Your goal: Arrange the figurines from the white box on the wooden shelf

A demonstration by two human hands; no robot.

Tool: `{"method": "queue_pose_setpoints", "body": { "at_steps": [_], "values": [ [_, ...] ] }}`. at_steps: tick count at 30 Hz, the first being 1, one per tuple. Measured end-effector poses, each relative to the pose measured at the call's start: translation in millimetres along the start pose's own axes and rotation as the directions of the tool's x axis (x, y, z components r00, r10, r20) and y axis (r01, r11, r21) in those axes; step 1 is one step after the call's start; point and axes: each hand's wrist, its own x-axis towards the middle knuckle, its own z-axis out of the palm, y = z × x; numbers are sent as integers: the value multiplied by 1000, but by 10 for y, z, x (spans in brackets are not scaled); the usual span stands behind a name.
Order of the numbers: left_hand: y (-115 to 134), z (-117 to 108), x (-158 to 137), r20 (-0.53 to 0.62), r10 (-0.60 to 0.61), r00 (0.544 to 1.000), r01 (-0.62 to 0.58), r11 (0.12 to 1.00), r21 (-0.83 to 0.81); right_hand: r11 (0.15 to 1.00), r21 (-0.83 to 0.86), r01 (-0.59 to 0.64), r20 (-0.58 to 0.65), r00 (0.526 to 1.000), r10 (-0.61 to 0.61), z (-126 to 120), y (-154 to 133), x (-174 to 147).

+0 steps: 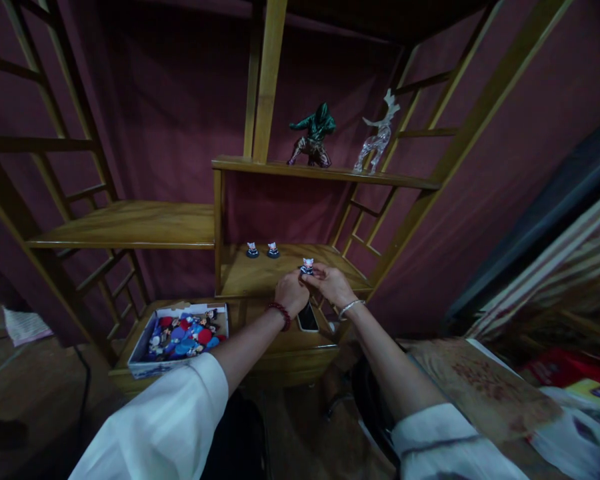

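Between my two hands is a small figurine [307, 265] with a white, eared head and a dark base, held upright above the lower shelf's front part. My right hand [334, 287] grips it from the right with thumb and fingers. My left hand [292, 293] is closed against its base from the left, and its fingertips are partly hidden. Two similar figurines, one at the left [251, 250] and one beside it [273, 250], stand apart on the lower shelf [245, 277]. Below my hands lies a phone [309, 319] with a dark screen.
An open box [139, 365] of red, blue and dark little figures sits at the left on the cabinet top. On the upper shelf [280, 168] stand a green hooded statue [316, 137] and a clear deer figure [377, 140]. Wooden posts and lattice frame the shelves.
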Motion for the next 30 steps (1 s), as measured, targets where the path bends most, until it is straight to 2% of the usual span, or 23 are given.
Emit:
{"method": "queue_pose_setpoints", "body": {
  "at_steps": [3, 7, 12, 16, 24, 30],
  "values": [
    [26, 37, 57, 41, 131, 990, -137, 960, 245, 999, -32, 1, -9, 1000, -2, -16, 69, 99],
    [15, 95, 184, 111, 185, 977, -213, 900, 381, 998, -62, 19, -13, 1000, -20, -31, 121, 226],
    [-80, 159, 375, 169, 188, 968, -243, 874, 421, 993, -119, 20, -29, 999, -23, -20, 228, 392],
    [-138, 189, 508, 173, 142, 975, -203, 885, 418, 989, -150, 10, -47, 999, -17, 12, 338, 520],
    [-214, 232, 722, 269, 141, 953, -279, 756, 592, 983, -184, -4, -26, 1000, -1, 68, 512, 725],
    [-336, 293, 874, 301, 93, 949, -265, 750, 606, 975, -215, -53, -14, 999, 51, 91, 604, 846]
  ]
}}
